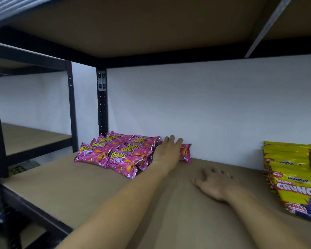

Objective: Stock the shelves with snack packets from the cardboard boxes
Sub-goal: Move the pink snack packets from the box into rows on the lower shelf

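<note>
Several pink snack packets (115,153) lie in overlapping rows at the back left of the brown shelf board (65,184). My left hand (167,150) reaches to the back wall and lies with straight fingers on one more pink packet (185,152) set to the right of the rows. My right hand (215,182) rests flat on the bare shelf, fingers spread, holding nothing. No cardboard box is in view.
Yellow snack bags (294,178) stand stacked at the right end of the shelf. A black upright post (102,101) rises at the back left. Another shelf board sits close above. A neighbouring rack (32,139) stands to the left.
</note>
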